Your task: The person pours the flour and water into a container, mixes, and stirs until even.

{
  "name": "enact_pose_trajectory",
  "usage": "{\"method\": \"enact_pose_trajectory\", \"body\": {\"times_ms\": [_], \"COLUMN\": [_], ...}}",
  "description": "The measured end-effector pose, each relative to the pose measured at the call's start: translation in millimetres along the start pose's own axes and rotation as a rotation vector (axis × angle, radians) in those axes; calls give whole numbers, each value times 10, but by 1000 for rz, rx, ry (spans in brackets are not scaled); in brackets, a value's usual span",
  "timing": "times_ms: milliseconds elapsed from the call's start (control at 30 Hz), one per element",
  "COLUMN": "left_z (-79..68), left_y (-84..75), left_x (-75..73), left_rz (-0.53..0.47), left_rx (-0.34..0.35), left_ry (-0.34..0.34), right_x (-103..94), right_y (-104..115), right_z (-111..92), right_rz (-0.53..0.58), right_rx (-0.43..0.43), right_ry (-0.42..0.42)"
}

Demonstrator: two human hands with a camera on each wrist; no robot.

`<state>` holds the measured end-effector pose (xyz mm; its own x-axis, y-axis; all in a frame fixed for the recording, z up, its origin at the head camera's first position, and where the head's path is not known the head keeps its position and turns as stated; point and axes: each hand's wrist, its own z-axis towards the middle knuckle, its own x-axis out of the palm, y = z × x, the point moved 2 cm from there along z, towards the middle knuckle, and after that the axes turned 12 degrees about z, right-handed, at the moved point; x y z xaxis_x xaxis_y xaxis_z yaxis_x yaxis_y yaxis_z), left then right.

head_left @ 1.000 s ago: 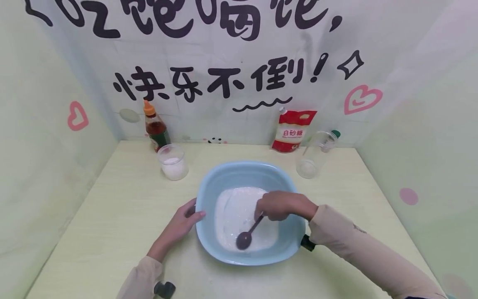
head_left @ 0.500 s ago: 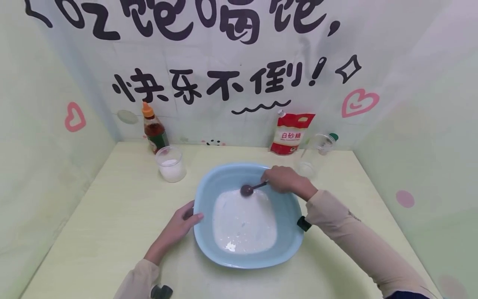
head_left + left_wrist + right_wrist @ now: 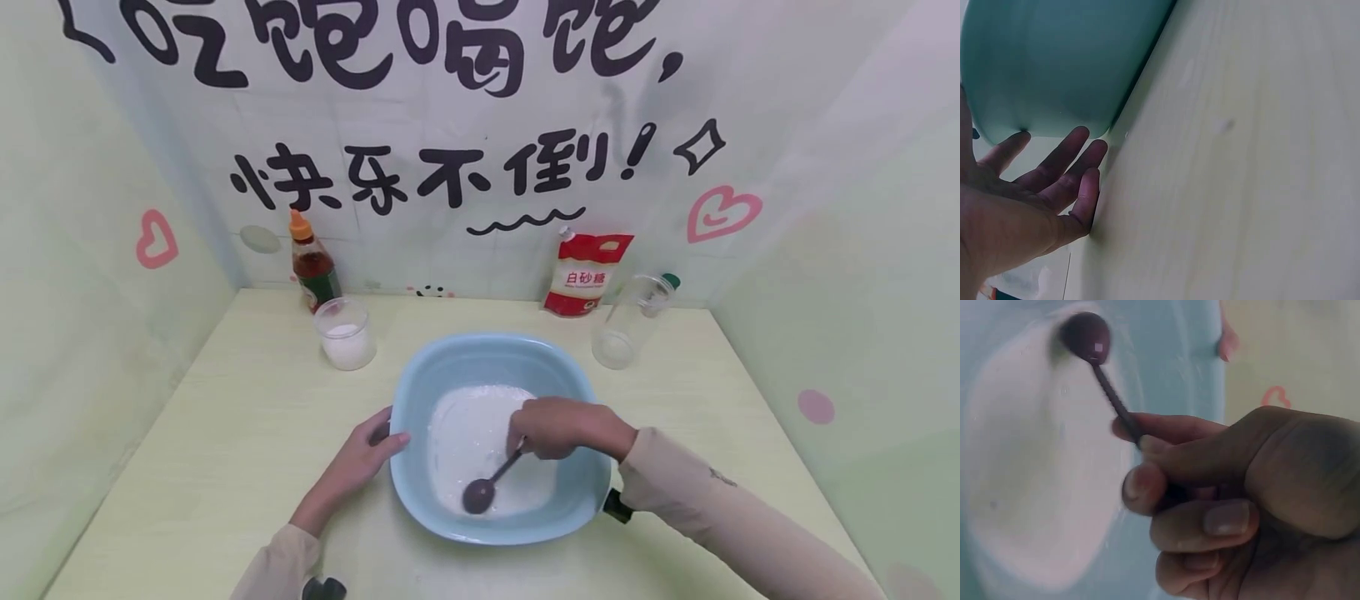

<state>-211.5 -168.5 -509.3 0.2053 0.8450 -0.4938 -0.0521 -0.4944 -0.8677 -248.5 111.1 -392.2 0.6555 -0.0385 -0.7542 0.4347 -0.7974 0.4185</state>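
Note:
A light-blue plastic basin (image 3: 570,367) stands on the table with a shallow layer of white liquid (image 3: 468,433) inside. My left hand (image 3: 360,457) steadies it at the left, thumb over the rim and fingers against the outer wall. In the left wrist view those fingers (image 3: 1060,172) spread along the basin's side, near the tabletop. Over the basin, my right hand (image 3: 555,427) grips a dark brown spoon (image 3: 478,496) by its handle. The round bowl of the spoon is down at the near side of the liquid. In the right wrist view, thumb and fingers wrap the handle.
At the back left stand a sauce bottle (image 3: 315,271) with an orange cap and a clear cup (image 3: 347,337) of white contents. At the back right are a red sugar pouch (image 3: 585,275) and a clear container (image 3: 626,329). A printed wall (image 3: 420,258) closes off the back.
The spoon went from the near side to the basin's far side, then back to the near side, with my right hand moving along. My left hand keeps its place at the rim.

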Motion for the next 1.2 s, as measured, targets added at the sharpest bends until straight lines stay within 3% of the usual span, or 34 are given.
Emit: {"method": "enact_pose_trajectory", "body": {"times_ms": [133, 267, 400, 533, 700, 867, 967, 1067, 1200], "left_z": [-2, 0, 7, 24, 34, 25, 6, -13, -17], "left_y": [8, 24, 40, 23, 35, 30, 13, 9, 8], "left_x": [-23, -24, -10, -3, 20, 27, 7, -15, -34], "left_rz": [-3, -12, -15, -16, -25, -22, -17, -10, -5], "left_rx": [6, 3, -1, -2, 11, 8, -6, -13, -8], "left_ry": [14, 18, 17, 14, 11, 4, 4, 11, 6], "right_x": [-165, -369, -482, -487, -379, -168, -63, -55, -234], "right_y": [-198, -371, -446, -374, -82, 161, 157, 27, -254], "right_z": [-204, -236, -87, 168, 474, 397, 235, 67, -95], "right_rz": [-20, -10, 45, 102, 14, -37, 4, 35, 21], "right_rx": [108, 204, 227, 201, 45, -74, -66, -5, 105], "right_ry": [-37, -135, -260, -322, -309, -216, -104, -22, -35]}}
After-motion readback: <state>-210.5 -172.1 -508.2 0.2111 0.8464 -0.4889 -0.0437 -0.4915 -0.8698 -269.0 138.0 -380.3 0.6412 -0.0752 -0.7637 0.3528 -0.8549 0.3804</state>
